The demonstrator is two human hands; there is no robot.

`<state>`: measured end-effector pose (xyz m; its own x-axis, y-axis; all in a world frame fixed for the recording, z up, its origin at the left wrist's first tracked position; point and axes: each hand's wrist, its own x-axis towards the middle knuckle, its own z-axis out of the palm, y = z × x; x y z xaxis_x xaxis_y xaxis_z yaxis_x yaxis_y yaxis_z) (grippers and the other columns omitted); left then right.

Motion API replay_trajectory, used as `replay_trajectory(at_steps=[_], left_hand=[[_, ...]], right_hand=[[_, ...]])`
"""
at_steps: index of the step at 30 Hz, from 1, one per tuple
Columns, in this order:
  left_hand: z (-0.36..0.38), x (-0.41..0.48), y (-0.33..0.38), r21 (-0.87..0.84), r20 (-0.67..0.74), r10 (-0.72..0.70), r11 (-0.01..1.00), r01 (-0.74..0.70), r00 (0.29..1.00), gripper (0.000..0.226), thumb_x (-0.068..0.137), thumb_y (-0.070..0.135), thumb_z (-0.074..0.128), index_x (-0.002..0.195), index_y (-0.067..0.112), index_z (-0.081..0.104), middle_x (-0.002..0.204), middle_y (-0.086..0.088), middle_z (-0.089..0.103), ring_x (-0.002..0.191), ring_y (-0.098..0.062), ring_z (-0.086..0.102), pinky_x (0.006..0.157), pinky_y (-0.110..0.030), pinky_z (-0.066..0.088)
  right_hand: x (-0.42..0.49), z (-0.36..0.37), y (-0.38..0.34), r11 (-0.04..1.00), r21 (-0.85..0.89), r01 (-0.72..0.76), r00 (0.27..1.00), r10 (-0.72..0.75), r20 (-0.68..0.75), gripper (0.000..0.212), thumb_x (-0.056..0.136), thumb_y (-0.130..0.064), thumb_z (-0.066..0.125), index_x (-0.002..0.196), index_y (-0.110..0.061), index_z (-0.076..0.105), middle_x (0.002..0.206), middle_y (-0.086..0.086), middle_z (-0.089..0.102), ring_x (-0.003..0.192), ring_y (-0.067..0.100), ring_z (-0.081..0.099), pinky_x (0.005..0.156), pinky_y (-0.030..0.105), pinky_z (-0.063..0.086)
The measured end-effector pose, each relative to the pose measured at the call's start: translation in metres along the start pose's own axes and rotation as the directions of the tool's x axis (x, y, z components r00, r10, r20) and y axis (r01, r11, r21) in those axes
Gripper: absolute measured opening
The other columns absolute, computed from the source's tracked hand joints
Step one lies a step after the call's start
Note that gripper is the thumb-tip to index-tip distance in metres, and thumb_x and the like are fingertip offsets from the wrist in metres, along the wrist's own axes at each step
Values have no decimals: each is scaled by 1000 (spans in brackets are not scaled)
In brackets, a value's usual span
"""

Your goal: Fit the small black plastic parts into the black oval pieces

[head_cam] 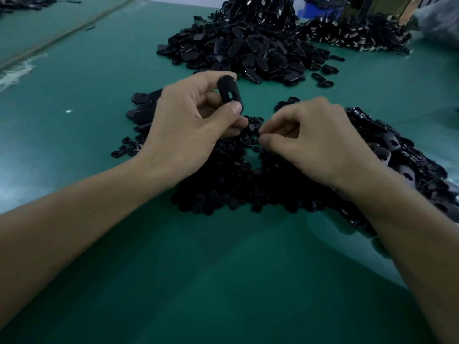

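Pinching an oval piece (229,88) upright over the near pile (223,187), left hand (188,120) shows its slot (232,95); right hand (315,142) nips what looks like a small part (259,132) alongside; align squarely before pressing.

Bare L hand (188,130) & R hand (320,145), seen from the back, knuckles & tendons faintly showing. Forearms bare right to frame edge: L forearm (82,214), R forearm (402,239). L thumbnail (236,108) short, neatly trimmed. Other nails too dim to tell.
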<state>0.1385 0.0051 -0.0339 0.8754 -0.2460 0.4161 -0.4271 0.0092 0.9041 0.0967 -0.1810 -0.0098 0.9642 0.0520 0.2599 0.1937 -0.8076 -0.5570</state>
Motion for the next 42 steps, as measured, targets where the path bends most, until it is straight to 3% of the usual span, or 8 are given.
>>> replay_trajectory(at_steps=[5,13,16,20,26,29,33,42], left_hand=[[0,-2,-1,-20,92,-4,1000,6,996,50,100,2,57,147,14,46,96,-2,62,86,-15,71,73,-29,62],[-2,-3,-4,15,97,4,1000,-5,995,29,92,8,64,115,24,57,76,7,68,77,-17,74,68,-28,60],[-1,-3,-5,74,86,50,996,-56,995,33,94,9,61,122,27,61,81,3,65,81,-15,74,75,-28,60],[-2,-1,-8,56,98,38,997,-44,994,42,95,11,60,134,26,60,81,13,63,91,-15,73,85,-29,59],[-2,-1,-11,48,120,4,999,-10,993,49,93,8,63,140,21,55,78,20,65,89,-16,74,80,-28,61],[-4,0,-11,39,79,-46,998,43,996,40,91,7,66,126,22,52,81,7,70,82,-16,74,74,-29,61],[-3,-2,-7,69,62,-33,997,28,998,20,92,4,68,99,21,62,83,-1,69,78,-18,73,69,-28,60],[-2,-1,-9,39,11,-32,999,31,999,18,93,3,69,95,21,70,83,-2,71,75,-13,71,67,-24,59]], right_hand=[[-1,-1,-3,989,-142,-45,994,58,89,14,85,-40,77,83,-26,73,76,-10,66,73,7,64,71,34,58],[2,6,-13,933,-359,-14,991,60,116,11,97,-25,60,103,-21,69,104,11,63,90,32,64,83,45,56],[3,8,-14,917,-399,16,991,39,130,13,98,-26,60,107,-20,67,105,12,62,92,34,62,84,45,56],[3,7,-14,953,-303,-20,986,70,153,11,94,-30,65,103,-25,70,107,10,64,92,32,66,87,44,56],[2,11,-12,964,-266,-16,991,51,126,21,99,-19,55,114,-28,67,115,9,62,99,31,63,88,45,56],[1,11,-10,970,-243,21,997,-2,75,27,101,-13,49,118,-25,66,112,9,65,100,29,63,87,42,55],[1,9,-10,999,-34,40,998,-42,-47,24,100,-10,50,111,-26,63,96,-5,65,91,13,66,77,30,54],[0,6,-3,946,323,24,992,17,-123,18,92,-10,68,96,-27,64,78,-1,74,72,10,75,72,43,61]])
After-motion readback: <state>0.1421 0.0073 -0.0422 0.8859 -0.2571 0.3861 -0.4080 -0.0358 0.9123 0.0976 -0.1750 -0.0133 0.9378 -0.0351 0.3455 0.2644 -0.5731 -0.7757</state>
